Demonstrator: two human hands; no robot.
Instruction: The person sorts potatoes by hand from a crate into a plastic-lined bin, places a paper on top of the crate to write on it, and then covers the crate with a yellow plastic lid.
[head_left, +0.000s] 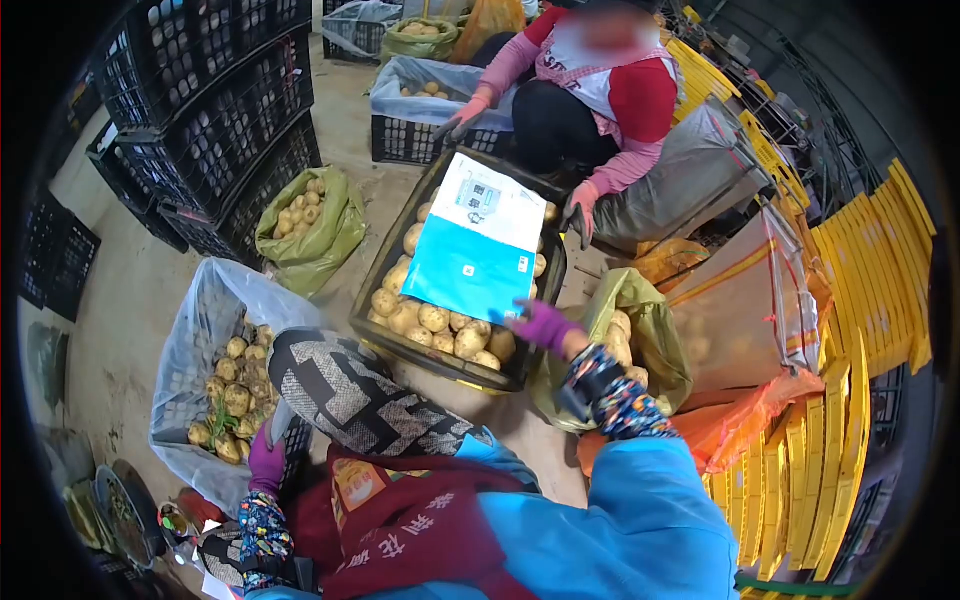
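Right hand (545, 325) is curling at the blue plastic sheet (478, 245) shielding the black plastic potato crate (432, 360); left hand (267, 460) is bracing left of it; grips unclear.

Right hand (541, 325) outstretched, left hand (266, 462) low

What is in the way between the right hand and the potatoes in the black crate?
Nothing visible blocks the nearest potatoes beside the right hand. A blue sheet lies over the potatoes in the middle of the crate, with its corner by the fingers.
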